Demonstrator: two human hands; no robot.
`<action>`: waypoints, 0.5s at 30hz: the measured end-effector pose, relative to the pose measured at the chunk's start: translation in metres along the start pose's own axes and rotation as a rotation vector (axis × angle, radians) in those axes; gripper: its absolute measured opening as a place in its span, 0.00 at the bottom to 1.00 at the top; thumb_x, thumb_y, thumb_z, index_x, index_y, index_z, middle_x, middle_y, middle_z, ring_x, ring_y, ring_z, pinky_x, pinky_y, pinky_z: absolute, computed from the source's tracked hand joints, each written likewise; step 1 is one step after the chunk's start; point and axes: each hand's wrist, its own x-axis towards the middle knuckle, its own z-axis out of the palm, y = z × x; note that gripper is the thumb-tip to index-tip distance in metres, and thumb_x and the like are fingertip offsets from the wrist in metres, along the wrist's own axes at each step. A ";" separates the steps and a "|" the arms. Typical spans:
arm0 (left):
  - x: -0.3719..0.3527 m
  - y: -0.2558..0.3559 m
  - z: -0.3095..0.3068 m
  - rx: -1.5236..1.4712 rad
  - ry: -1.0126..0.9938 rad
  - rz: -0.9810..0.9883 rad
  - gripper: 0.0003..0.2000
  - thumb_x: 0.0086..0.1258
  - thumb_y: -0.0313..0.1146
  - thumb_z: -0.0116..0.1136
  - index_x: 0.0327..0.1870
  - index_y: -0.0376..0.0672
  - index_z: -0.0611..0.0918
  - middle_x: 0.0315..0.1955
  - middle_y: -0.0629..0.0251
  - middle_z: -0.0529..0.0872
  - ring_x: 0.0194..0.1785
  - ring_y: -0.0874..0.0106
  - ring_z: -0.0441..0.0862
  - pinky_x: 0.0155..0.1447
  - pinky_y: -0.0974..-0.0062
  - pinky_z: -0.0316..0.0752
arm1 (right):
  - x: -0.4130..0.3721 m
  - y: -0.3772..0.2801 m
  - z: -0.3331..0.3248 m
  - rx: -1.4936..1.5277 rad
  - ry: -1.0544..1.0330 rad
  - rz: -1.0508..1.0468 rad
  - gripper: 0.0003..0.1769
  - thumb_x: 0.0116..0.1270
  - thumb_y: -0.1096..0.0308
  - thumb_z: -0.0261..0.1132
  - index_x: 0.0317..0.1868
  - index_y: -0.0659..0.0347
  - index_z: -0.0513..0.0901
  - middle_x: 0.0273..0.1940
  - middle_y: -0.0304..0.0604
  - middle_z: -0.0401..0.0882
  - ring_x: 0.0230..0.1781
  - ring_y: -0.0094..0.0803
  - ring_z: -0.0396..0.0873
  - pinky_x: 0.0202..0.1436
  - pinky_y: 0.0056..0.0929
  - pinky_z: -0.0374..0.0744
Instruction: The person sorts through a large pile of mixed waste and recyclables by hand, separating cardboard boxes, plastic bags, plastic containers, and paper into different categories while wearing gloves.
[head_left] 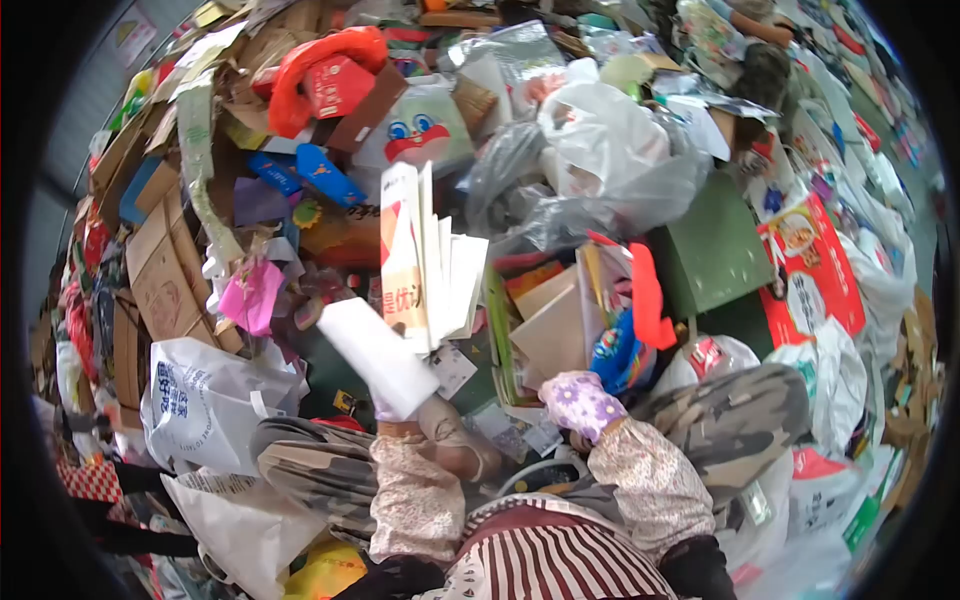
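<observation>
Sitting in a heap (165, 270) of waste, a person works with 2 gloved hands. Left hand (452, 437) is closed around the low end of a white carton (375, 357), which slants up and to the left, just in front of an upright sheaf of booklets (425, 255). Right hand (581, 403), in a purple flowered glove, is curled into a loose fist nearby; whether it holds anything cannot be told. A clear bag (610, 140) and a green box (712, 250) lie beyond. The step looks like lifting the carton out for sorting; next it needs a firm grip and a free spot to drop it.
</observation>
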 end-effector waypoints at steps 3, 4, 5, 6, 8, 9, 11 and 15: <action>-0.045 0.012 0.055 0.100 -0.060 -0.058 0.21 0.74 0.38 0.46 0.62 0.35 0.68 0.47 0.58 0.80 0.45 0.69 0.80 0.46 0.73 0.78 | -0.001 -0.001 -0.002 -0.030 -0.009 0.085 0.10 0.50 0.68 0.63 0.33 0.58 0.88 0.33 0.47 0.86 0.38 0.41 0.85 0.37 0.39 0.82; -0.061 0.012 0.071 0.147 -0.094 -0.074 0.20 0.73 0.37 0.48 0.61 0.35 0.70 0.46 0.59 0.81 0.45 0.70 0.80 0.46 0.74 0.78 | -0.003 0.005 -0.005 0.014 -0.035 0.052 0.13 0.51 0.64 0.64 0.38 0.56 0.86 0.34 0.49 0.85 0.40 0.43 0.84 0.44 0.42 0.80; -0.074 0.009 0.087 0.207 -0.134 -0.088 0.19 0.72 0.35 0.49 0.59 0.34 0.71 0.45 0.60 0.82 0.44 0.72 0.81 0.46 0.74 0.78 | -0.007 0.008 -0.009 0.037 -0.021 0.068 0.15 0.52 0.63 0.64 0.39 0.57 0.86 0.36 0.49 0.85 0.41 0.44 0.84 0.45 0.41 0.80; -0.084 0.005 0.100 0.271 -0.168 -0.098 0.18 0.70 0.34 0.51 0.58 0.34 0.73 0.44 0.60 0.82 0.44 0.73 0.81 0.46 0.75 0.78 | -0.007 0.012 -0.011 0.047 -0.037 0.093 0.15 0.52 0.62 0.64 0.40 0.57 0.86 0.36 0.49 0.85 0.42 0.44 0.84 0.45 0.41 0.80; -0.094 -0.014 0.119 0.435 -0.227 -0.124 0.16 0.68 0.31 0.54 0.54 0.33 0.76 0.42 0.62 0.84 0.43 0.75 0.82 0.45 0.76 0.77 | -0.012 0.029 0.009 0.172 0.205 -0.029 0.16 0.59 0.62 0.59 0.43 0.63 0.82 0.38 0.55 0.83 0.42 0.45 0.83 0.47 0.43 0.79; -0.095 -0.027 0.125 0.522 -0.247 -0.136 0.15 0.67 0.29 0.55 0.53 0.33 0.78 0.41 0.63 0.84 0.42 0.76 0.82 0.45 0.77 0.77 | -0.029 0.027 0.000 0.281 0.459 -0.178 0.17 0.65 0.63 0.55 0.45 0.68 0.79 0.41 0.59 0.81 0.43 0.46 0.83 0.48 0.45 0.78; -0.091 -0.054 0.123 0.676 -0.250 -0.126 0.13 0.65 0.26 0.59 0.49 0.32 0.81 0.39 0.65 0.86 0.41 0.78 0.83 0.44 0.78 0.77 | -0.031 0.036 -0.012 0.217 0.206 0.294 0.15 0.57 0.62 0.63 0.42 0.59 0.83 0.36 0.55 0.83 0.40 0.50 0.82 0.46 0.44 0.79; -0.100 -0.065 0.134 0.684 -0.249 -0.254 0.11 0.67 0.25 0.57 0.47 0.31 0.82 0.35 0.62 0.87 0.33 0.77 0.84 0.37 0.81 0.78 | -0.039 0.058 -0.011 0.419 0.696 0.412 0.16 0.61 0.71 0.59 0.50 0.62 0.79 0.36 0.59 0.82 0.41 0.54 0.81 0.46 0.46 0.78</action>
